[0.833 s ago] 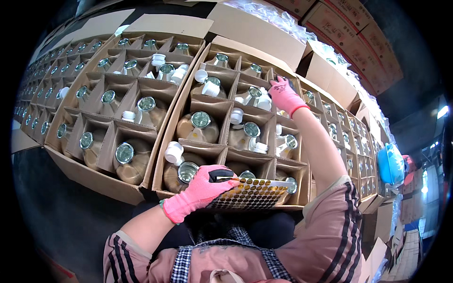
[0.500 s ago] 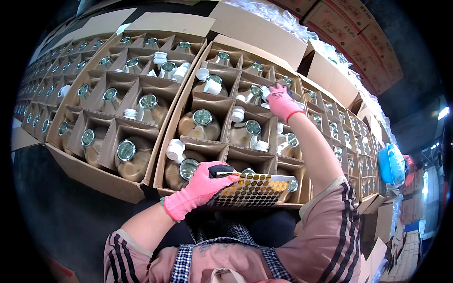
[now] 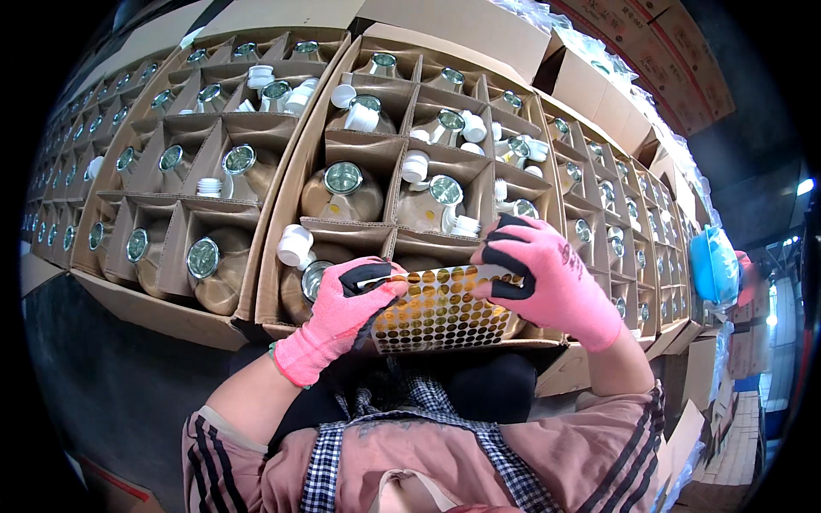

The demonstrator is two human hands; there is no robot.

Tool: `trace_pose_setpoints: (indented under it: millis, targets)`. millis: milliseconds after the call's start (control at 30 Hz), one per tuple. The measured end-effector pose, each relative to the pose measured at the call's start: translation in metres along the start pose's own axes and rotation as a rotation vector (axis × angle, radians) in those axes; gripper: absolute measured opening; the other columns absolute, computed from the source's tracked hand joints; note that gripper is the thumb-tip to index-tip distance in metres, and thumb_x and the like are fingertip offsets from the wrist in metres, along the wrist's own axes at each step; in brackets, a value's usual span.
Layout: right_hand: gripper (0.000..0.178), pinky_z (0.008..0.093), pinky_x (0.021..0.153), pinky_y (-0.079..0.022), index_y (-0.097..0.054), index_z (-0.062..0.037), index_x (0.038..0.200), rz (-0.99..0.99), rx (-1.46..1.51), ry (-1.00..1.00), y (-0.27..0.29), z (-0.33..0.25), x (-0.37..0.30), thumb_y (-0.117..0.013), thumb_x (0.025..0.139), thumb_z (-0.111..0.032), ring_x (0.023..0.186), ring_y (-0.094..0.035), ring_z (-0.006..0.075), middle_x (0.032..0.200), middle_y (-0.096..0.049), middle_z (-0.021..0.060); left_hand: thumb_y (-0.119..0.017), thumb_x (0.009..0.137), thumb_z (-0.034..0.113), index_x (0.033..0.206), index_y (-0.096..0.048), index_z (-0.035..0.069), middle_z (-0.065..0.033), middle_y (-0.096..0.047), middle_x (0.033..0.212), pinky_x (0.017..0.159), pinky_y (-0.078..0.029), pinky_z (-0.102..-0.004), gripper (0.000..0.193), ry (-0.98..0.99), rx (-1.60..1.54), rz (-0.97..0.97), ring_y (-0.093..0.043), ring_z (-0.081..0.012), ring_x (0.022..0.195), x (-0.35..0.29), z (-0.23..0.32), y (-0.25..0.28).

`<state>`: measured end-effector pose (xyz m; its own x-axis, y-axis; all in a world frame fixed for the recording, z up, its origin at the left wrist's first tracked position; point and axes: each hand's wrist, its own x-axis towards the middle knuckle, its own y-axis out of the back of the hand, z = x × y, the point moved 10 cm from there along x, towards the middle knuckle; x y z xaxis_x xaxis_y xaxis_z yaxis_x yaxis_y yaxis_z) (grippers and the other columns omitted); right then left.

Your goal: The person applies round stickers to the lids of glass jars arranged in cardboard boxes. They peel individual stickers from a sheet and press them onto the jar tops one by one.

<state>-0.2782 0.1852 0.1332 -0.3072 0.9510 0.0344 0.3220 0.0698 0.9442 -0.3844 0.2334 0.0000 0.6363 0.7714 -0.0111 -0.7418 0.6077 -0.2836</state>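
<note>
My left hand (image 3: pixel 338 312), in a pink glove with dark fingertips, grips the left edge of a sheet of round gold stickers (image 3: pixel 440 316). The sheet is tilted up over the near edge of an open carton. My right hand (image 3: pixel 556 282), gloved alike, has its thumb and fingers bent at the sheet's upper right corner; whether a single sticker is between them is hidden. Beyond the hands, wide-bellied glass bottles (image 3: pixel 342 198) stand open-mouthed in the carton's cardboard cells (image 3: pixel 359 237). White plastic caps (image 3: pixel 295 245) lie beside several bottles.
More divided cartons of bottles stand to the left (image 3: pixel 162 312) and right (image 3: pixel 556 132). Raised carton flaps (image 3: pixel 462 30) and clear plastic wrapping (image 3: pixel 599 56) line the far side. A blue basin-like thing (image 3: pixel 711 265) is at the right, with stacked printed boxes (image 3: pixel 658 51) behind.
My right hand has come back from the bottles at the far right of the carton to the sheet's upper right corner. White caps now show where it was. My left hand keeps the sheet.
</note>
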Motion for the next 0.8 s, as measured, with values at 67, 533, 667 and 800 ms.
trace_pose_setpoints:
  millis: [67,533,667,800]
  targets:
    - [0.021,0.0365,0.073,-0.041,-0.059,-0.0045,0.081,0.059,-0.014,0.024,-0.001,-0.002,-0.004,-0.067,0.064,-0.013,0.079,-0.052,0.0274,0.077,-0.055,0.0087,-0.064,0.074,0.008,0.084,-0.063,-0.002,-0.0036,-0.063,0.081,0.07,-0.044,-0.0212,0.014,0.007,0.02,-0.01,-0.056,-0.0072,0.075,0.001,0.002,-0.002]
    - [0.022,0.0398,0.081,-0.039,-0.057,-0.0071,0.08,0.201,-0.163,0.137,-0.006,-0.011,-0.013,-0.065,0.059,-0.008,0.091,-0.05,0.0284,0.087,-0.053,0.0085,-0.066,0.073,0.012,0.082,-0.063,-0.001,-0.0021,-0.062,0.077,0.068,-0.044,-0.0204,0.017,0.076,-0.056,0.027,-0.054,-0.0062,0.072,0.0,-0.007,0.003]
    - [0.024,0.0399,0.081,-0.039,-0.056,-0.0068,0.081,0.184,-0.155,0.119,-0.011,-0.008,-0.01,-0.065,0.059,-0.008,0.091,-0.05,0.0284,0.086,-0.053,0.0087,-0.066,0.073,0.012,0.083,-0.063,-0.001,-0.0017,-0.063,0.078,0.067,-0.044,-0.0201,0.017,0.042,0.014,0.031,-0.055,-0.0057,0.072,0.0,-0.004,0.005]
    - [0.021,0.039,0.084,-0.039,-0.055,-0.0051,0.08,0.214,0.01,0.088,-0.003,0.0,-0.005,-0.063,0.061,-0.004,0.094,-0.051,0.0289,0.093,-0.054,0.0092,-0.067,0.073,0.011,0.084,-0.062,-0.001,-0.0022,-0.063,0.079,0.067,-0.045,-0.0199,0.017,0.067,-0.047,0.034,-0.055,-0.0054,0.073,0.0,-0.009,0.005]
